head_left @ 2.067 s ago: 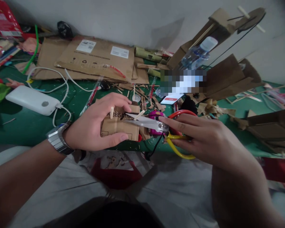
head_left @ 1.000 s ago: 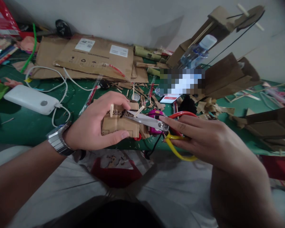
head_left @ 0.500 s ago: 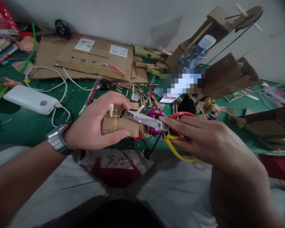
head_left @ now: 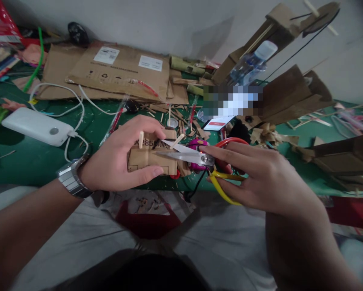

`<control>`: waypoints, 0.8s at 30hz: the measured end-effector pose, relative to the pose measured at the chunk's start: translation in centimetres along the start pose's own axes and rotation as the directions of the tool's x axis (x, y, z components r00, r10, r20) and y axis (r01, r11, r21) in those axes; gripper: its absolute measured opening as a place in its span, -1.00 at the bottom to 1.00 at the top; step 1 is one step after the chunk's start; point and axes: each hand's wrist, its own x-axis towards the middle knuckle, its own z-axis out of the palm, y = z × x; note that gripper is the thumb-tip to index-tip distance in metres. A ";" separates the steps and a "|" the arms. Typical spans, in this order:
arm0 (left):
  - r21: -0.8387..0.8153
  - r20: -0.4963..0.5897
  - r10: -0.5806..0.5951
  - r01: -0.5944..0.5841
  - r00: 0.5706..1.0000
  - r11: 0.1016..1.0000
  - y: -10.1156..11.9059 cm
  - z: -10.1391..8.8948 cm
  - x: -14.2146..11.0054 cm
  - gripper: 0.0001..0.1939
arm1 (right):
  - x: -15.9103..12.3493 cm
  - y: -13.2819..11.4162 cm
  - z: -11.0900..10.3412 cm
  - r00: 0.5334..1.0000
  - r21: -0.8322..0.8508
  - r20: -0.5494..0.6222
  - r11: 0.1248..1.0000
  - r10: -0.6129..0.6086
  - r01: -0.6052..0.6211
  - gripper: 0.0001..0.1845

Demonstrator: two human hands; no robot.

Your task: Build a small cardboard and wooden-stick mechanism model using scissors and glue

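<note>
The left hand (head_left: 120, 165) clasps a small brown cardboard block (head_left: 152, 161) bearing two pale wooden sticks (head_left: 177, 141), over the green table (head_left: 20, 165); the right hand (head_left: 257, 173) grips silver-bladed scissors with red and yellow handles (head_left: 187, 157), blades parted across the cardboard. A slip could nick the left index finger, since the upper tip sits right beside it; a careless squeeze might snag the right-side stick. The scissors point leftward, long axis nearly sideways, dipping slightly toward the handles.
</note>
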 end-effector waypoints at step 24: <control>-0.014 0.019 0.010 -0.010 1.000 1.000 -0.3 0.1 0.0 -0.51 | 2.2 -0.4 0.0 0.997 -0.010 0.078 1.000 -0.006 0.007 -0.47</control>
